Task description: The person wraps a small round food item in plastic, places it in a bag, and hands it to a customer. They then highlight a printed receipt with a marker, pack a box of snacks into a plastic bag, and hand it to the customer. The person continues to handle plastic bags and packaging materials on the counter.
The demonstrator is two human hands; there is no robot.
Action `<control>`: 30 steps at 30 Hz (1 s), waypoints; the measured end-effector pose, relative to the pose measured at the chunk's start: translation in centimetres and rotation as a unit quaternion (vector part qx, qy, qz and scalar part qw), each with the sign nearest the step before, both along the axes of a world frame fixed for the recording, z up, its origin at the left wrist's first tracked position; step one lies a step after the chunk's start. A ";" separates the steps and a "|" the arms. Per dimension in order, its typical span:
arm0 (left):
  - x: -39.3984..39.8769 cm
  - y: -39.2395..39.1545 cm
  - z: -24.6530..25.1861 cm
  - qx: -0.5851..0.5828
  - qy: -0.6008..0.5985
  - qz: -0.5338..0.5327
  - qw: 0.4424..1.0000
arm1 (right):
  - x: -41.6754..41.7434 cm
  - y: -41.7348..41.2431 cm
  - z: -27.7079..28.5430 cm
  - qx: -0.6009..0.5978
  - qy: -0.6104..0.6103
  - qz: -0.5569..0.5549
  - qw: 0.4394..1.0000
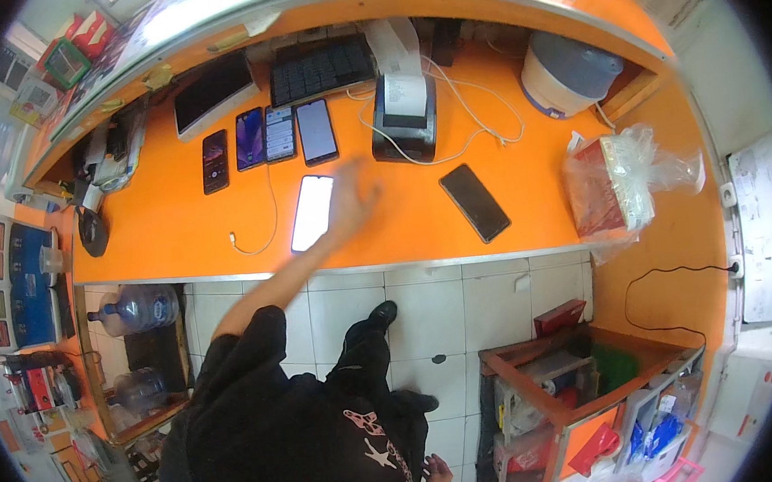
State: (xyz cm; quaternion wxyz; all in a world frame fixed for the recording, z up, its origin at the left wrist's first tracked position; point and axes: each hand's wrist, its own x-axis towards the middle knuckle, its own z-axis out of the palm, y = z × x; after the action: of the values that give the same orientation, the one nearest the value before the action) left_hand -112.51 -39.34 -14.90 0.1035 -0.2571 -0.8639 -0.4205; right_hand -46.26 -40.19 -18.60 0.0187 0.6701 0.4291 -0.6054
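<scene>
My left hand [353,201], blurred, is over the orange desk [173,217] at the right edge of a smartphone with a bright white screen [311,213]. Its thumb stands apart from the fingers, and I see nothing held. Low by my side hangs my right hand [437,476], its fingers loosely bent and no object visible in it. A dark-screened smartphone [475,203] lies tilted to the right. Behind the white-lit phone are a small dark phone [215,162], a purple-screened phone [250,138], a phone showing a list [280,134] and one with a pale screen [317,131].
A black receipt printer [406,134] with paper out stands behind, near a black keyboard [321,69] and a dark-screened device [215,95]. White cable [485,124] loops beside it. A plastic-wrapped red box [599,187] sits right; water bottles [140,309] lie below left.
</scene>
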 end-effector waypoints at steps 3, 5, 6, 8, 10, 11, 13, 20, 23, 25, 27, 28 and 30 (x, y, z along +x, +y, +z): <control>12.9 2.4 0.2 0.030 -0.184 -0.177 0.966 | 0.4 0.1 -1.1 0.042 -0.039 0.012 0.998; 23.4 3.2 -0.2 0.077 -0.306 -0.277 0.907 | 0.6 1.3 -0.2 0.081 -0.041 0.025 0.996; 27.8 3.9 1.0 0.082 -0.342 -0.340 0.872 | 0.8 1.4 0.0 0.103 -0.077 0.021 0.991; 34.8 4.9 3.4 -0.016 -0.356 -0.471 0.807 | 2.1 2.3 0.3 0.149 -0.076 -0.030 0.985; 40.0 6.5 6.1 -0.063 -0.322 -0.551 0.767 | 4.2 2.1 2.4 0.198 -0.036 -0.128 0.971; 43.1 7.0 6.3 -0.043 -0.324 -0.564 0.759 | 7.9 2.7 2.2 0.244 0.014 -0.099 0.965; 48.9 6.8 4.7 0.043 -0.385 -0.597 0.703 | 10.0 2.5 6.8 0.334 -0.004 -0.087 0.938; 50.2 13.8 8.7 -0.120 -0.260 -0.588 0.756 | 21.4 12.3 17.4 0.449 0.063 -0.236 0.859; 54.7 16.1 8.9 -0.135 -0.253 -0.613 0.736 | 29.7 14.8 19.2 0.464 0.018 -0.264 0.845; 57.8 18.2 9.2 -0.154 -0.283 -0.634 0.704 | 34.5 16.7 18.5 0.469 -0.058 -0.268 0.840; 62.0 20.4 9.3 -0.178 -0.286 -0.655 0.677 | 40.7 18.8 16.9 0.473 -0.168 -0.276 0.820; 64.4 22.2 8.7 -0.155 -0.306 -0.681 0.647 | 43.5 20.4 16.6 0.452 -0.207 -0.296 0.815; 70.1 25.2 9.0 -0.162 -0.345 -0.698 0.606 | 49.1 22.0 15.8 0.464 -0.187 -0.263 0.825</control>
State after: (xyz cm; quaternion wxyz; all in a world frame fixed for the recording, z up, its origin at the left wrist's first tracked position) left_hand -42.37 -14.16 -5.88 -0.5703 -0.6311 -0.4478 -0.2755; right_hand 2.88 -18.21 -2.80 -0.3745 0.7877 0.4548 -0.1803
